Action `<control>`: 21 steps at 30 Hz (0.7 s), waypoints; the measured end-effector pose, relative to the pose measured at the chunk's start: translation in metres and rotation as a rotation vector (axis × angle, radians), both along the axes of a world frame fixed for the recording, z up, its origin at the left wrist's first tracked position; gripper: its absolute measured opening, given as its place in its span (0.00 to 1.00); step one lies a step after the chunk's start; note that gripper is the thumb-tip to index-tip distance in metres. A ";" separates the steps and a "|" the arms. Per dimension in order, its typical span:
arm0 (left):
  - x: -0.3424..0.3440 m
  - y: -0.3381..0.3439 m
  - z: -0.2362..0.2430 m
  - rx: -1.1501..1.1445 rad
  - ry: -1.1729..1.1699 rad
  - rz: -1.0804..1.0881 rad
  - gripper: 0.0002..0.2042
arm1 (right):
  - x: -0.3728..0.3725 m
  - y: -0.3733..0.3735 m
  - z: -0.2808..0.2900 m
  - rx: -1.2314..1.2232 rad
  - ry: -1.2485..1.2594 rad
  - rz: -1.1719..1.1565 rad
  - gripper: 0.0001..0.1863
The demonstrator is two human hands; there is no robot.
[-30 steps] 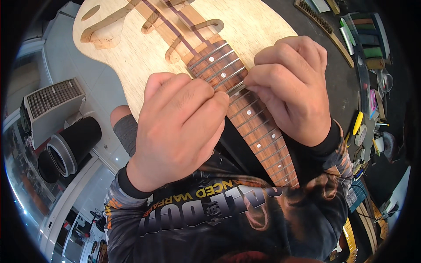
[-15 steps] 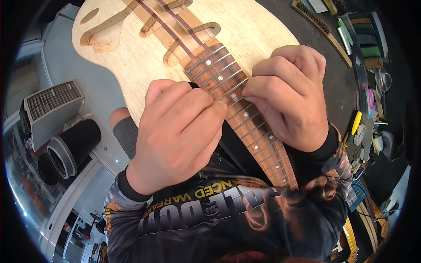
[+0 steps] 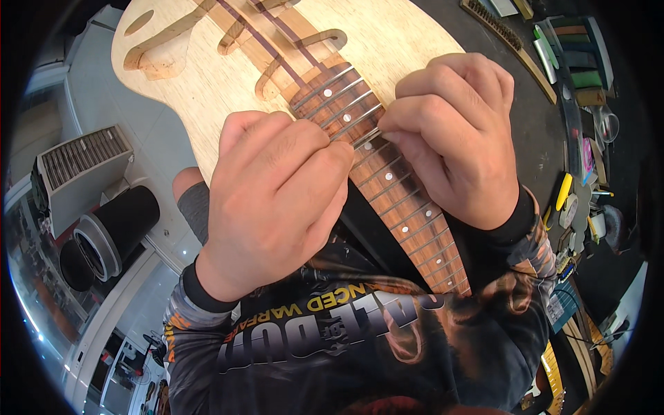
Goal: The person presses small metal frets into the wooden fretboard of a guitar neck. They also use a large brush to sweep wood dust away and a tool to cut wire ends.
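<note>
A flat black worktop (image 3: 536, 149) spreads to the right of the long brown wooden fretboard (image 3: 409, 200) I am working over. The pale, unpainted wooden guitar body (image 3: 228, 97), with rounded hollows cut into it, lies at the fretboard's far, wide end, while the narrow end points toward my printed dark shirt (image 3: 429, 353). Well off to the fretboard's right lies a wooden-backed brush (image 3: 499, 29) with dark bristles. My left hand (image 3: 277, 181) is curled at the fretboard's left edge and my right hand (image 3: 456, 131) at its right edge, the fingertips of each drawn together. They meet opposite ends of a thin, shiny metal fret wire (image 3: 367, 138) running across the fretboard; I cannot tell whether I am pinching it or only pressing on it. Small round white dots (image 3: 389, 176) run along the fretboard, one just below that wire.
</note>
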State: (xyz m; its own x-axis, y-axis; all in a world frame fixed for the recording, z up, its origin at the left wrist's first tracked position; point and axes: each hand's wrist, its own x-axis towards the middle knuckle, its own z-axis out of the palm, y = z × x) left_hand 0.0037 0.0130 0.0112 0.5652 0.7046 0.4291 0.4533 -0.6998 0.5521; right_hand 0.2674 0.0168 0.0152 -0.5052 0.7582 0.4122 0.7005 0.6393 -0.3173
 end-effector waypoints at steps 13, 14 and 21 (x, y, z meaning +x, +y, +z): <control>-0.004 -0.008 0.001 -0.004 0.002 0.047 0.12 | -0.002 0.000 0.001 0.014 -0.014 0.030 0.17; -0.004 -0.009 0.002 -0.027 0.000 0.036 0.12 | -0.002 -0.004 0.003 -0.013 -0.020 0.037 0.16; -0.006 -0.006 -0.003 0.025 0.004 0.043 0.12 | -0.004 0.002 0.001 0.002 -0.009 0.027 0.16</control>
State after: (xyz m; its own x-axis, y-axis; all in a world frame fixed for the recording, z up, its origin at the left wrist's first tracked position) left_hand -0.0026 0.0069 0.0081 0.5365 0.7174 0.4444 0.4854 -0.6931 0.5329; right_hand 0.2630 0.0189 0.0163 -0.5290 0.7434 0.4093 0.6859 0.6585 -0.3097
